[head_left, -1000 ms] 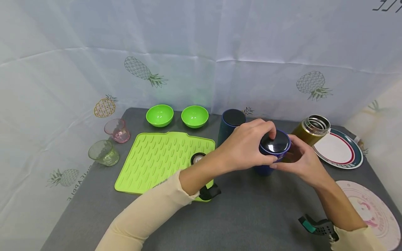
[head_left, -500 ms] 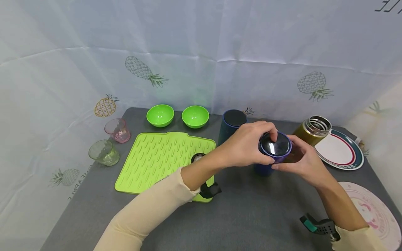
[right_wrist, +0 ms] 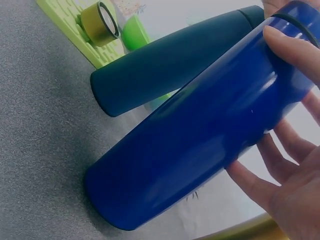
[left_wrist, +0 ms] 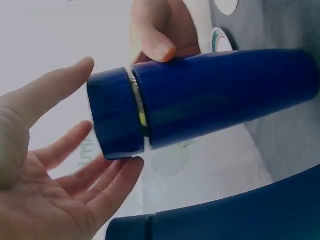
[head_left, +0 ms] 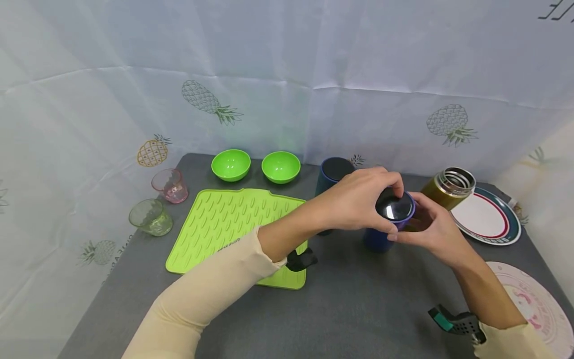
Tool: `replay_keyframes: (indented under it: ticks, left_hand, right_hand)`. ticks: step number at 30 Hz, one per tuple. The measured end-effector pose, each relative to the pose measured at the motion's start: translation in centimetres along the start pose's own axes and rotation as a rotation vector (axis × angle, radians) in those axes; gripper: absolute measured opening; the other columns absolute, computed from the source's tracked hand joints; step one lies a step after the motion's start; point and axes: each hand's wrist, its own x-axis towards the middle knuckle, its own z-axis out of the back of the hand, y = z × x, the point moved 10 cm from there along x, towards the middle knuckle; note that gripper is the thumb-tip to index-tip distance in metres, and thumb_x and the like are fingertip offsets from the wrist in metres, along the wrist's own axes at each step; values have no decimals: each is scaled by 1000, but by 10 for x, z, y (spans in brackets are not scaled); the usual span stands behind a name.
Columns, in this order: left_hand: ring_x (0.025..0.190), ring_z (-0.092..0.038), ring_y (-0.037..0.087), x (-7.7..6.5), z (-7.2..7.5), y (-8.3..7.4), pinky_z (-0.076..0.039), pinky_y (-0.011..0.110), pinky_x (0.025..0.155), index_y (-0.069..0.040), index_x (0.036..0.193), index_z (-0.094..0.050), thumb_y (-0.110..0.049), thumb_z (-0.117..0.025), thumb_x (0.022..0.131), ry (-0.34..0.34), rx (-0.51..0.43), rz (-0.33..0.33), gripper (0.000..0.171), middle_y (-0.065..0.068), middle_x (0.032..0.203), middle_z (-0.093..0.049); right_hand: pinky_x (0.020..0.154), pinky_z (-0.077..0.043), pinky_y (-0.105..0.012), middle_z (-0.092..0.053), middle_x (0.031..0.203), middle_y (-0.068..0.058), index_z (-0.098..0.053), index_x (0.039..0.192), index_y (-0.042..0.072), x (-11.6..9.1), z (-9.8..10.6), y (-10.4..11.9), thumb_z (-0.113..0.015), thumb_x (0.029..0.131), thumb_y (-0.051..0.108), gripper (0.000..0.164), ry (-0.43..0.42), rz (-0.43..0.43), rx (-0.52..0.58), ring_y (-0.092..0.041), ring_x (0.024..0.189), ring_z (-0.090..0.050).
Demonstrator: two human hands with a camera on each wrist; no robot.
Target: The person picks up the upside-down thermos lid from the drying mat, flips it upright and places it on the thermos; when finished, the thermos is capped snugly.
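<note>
My right hand (head_left: pixel 437 229) holds the body of a glossy blue thermos bottle (right_wrist: pixel 190 130) near its top, thumb on one side and fingers on the other. The bottle stands on the grey table, its lower part dark blue. With thumb and fingertips my left hand (head_left: pixel 358 199) grips the blue lid (left_wrist: pixel 116 114), whose black top shows in the head view. A narrow silvery band shows between lid and body in the left wrist view. Just left of it stands a dark teal thermos (right_wrist: pixel 175 60) with its lid on, partly hidden by my left hand in the head view.
An uncapped gold thermos (head_left: pixel 441 192) stands right of my right hand, near a rimmed plate (head_left: pixel 484 217) and a pink-printed plate (head_left: pixel 533 294). A gold lid (right_wrist: pixel 99 24) sits on the green mat (head_left: pixel 233 214). Behind are green bowls (head_left: pixel 230 164); left, two glasses (head_left: pixel 154 219).
My left hand has shifted slightly on the lid, and its forearm now covers the gold lid on the mat in the head view. The right hand keeps its hold on the bottle.
</note>
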Motion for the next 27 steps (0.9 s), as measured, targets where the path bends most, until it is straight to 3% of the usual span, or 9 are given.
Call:
replay_keyframes:
  ticks: [5,11,17,27]
  left_hand:
    - [105,-51,5,1,1,-4,-44,17,87,-25,128,-61,-46,-83,83,20,103,43,54,-9,118,-58]
    - [101,-52,5,6,2,-4,-44,16,86,-26,130,-67,-45,-82,84,23,145,50,51,-9,115,-59]
    - [100,-56,6,12,3,-3,-45,14,85,-23,128,-71,-35,-83,83,53,95,-1,48,-7,116,-61]
    - [113,-56,6,13,2,-9,-42,14,96,-19,132,-70,-17,-82,82,152,22,-136,51,-6,125,-62]
  right_hand:
    - [84,-58,-16,-64,122,11,-52,143,15,0,1,-1,-80,80,-2,71,9,-12,-26,1,104,-69]
    - [82,-59,-18,-65,122,12,-51,144,17,1,0,-1,-80,81,-1,72,22,-24,-26,0,103,-70]
    - [83,-58,-16,-64,124,13,-51,144,17,2,0,-1,-81,81,1,72,25,-36,-35,3,106,-69]
    - [87,-56,-14,-62,128,13,-48,147,14,3,-2,5,-81,80,-1,76,36,-6,-40,4,111,-66]
